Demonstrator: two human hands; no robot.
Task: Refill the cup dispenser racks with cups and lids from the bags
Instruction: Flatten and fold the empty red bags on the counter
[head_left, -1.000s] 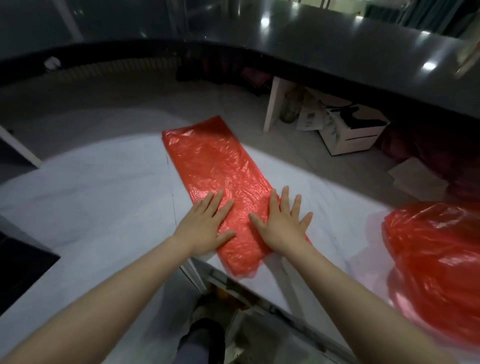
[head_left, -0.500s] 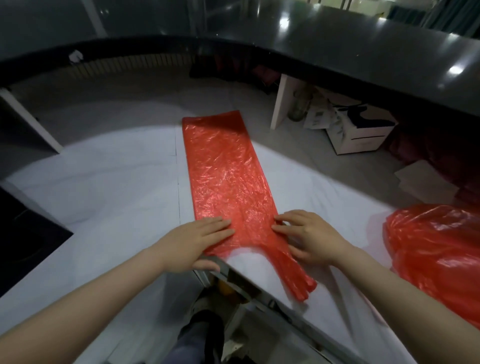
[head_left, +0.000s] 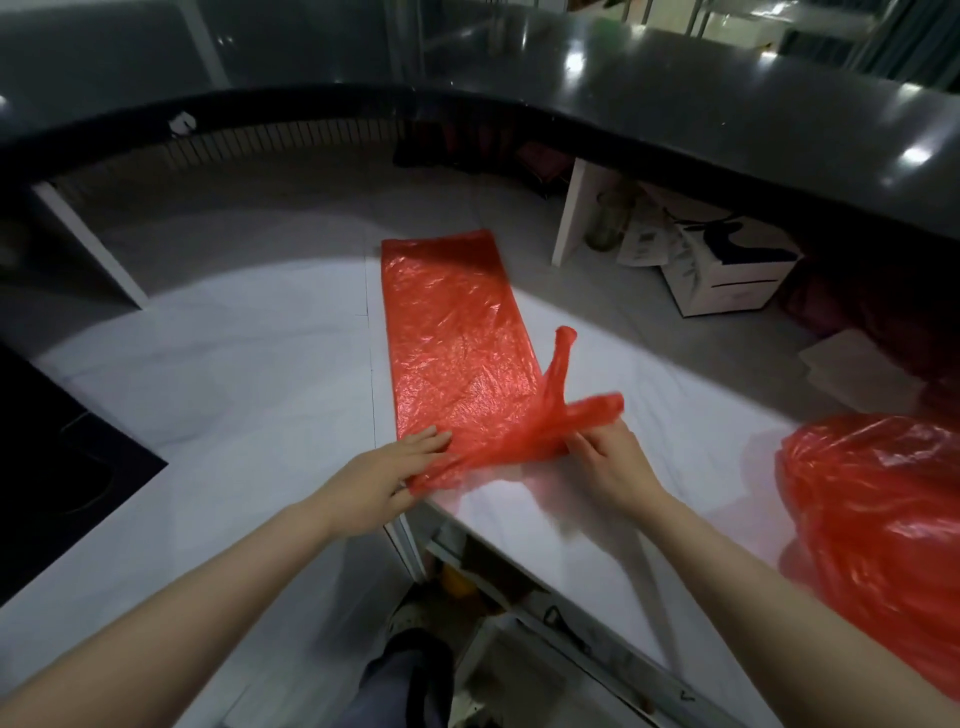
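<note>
An empty red plastic bag (head_left: 454, 343) lies flattened lengthwise on the white counter (head_left: 249, 395). Its near end with the two handle loops is lifted and folded up toward the far side. My left hand (head_left: 395, 467) pinches the bag's near left corner between thumb and fingers. My right hand (head_left: 605, 457) grips the bunched handles at the bag's near right. A second red bag (head_left: 878, 519), crumpled and bulky, sits at the counter's right edge. No cups, lids or dispenser racks are in view.
A dark raised bar top (head_left: 675, 93) curves round the back. Below it stand a white box (head_left: 727, 270) and papers on the floor. A black inset (head_left: 57, 457) lies at the left. My shoe (head_left: 410, 613) shows in the counter gap.
Both hands slid from pressing flat on the bag's middle down to its near end. They have taken hold of it, and the handles are now lifted and flipped up and forward.
</note>
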